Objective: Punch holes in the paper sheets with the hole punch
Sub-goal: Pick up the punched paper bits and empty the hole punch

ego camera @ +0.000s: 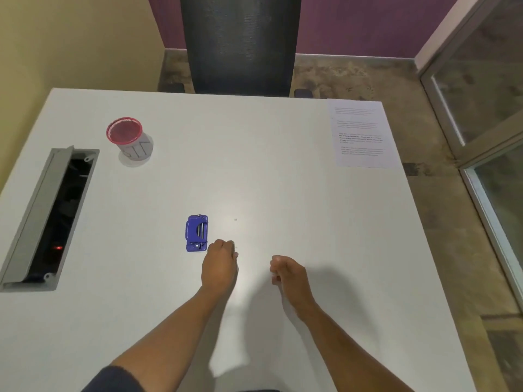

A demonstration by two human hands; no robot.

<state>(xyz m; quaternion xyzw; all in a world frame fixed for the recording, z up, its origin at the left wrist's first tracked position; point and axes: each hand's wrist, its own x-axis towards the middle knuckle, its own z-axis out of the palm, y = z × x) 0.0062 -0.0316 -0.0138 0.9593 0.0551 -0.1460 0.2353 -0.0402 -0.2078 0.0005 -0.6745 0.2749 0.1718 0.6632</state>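
White laminate surface (283, 179) fills most of my view, with a dark mesh chair (240, 43) pushed up at its far edge and a grey cable hatch (48, 219) standing open on the left. I see the paper sheets (362, 134) lying flat at the far right corner, well apart from everything else, and I cannot tell whether they carry any holes yet. A red-rimmed mesh cup (128, 138) sits far left. Nearer me, my left hand (219, 267) and right hand (288, 274) hover over the surface, fingers curled loosely in, holding nothing. The blue hole punch (197, 233) rests just beside my left hand, ungripped. I judge the sheets must be fetched before any punching.
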